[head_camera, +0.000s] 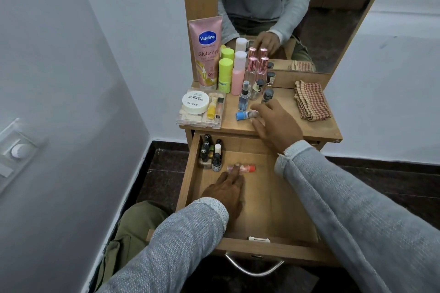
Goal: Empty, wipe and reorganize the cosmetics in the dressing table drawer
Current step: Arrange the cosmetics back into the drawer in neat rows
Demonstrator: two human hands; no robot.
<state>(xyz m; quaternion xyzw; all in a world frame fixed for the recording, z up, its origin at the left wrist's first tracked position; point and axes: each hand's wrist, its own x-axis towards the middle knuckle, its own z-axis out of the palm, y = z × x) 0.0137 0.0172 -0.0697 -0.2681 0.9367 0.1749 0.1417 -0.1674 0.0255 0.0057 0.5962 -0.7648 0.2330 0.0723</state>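
The wooden drawer (262,207) stands pulled out under the dressing table top (316,126). My left hand (228,188) reaches into it, straight fingers touching a small tube with an orange cap (248,168) that lies on the drawer floor. Several small dark bottles (210,152) stand in the drawer's far left corner. On the table top my right hand (276,123) lies with spread fingers, its fingertips at a lying blue-capped tube (246,114). Behind it stand small spray and polish bottles (257,89), a pink bottle (238,76), a green stick (225,74) and a Vaseline tube (206,51).
A checked cloth (310,103) lies folded at the table's right. A clear box (201,108) with a white jar and small items sits at the front left. A mirror (297,7) rises behind the bottles. A white wall is close on the left; the drawer handle (254,269) hangs below.
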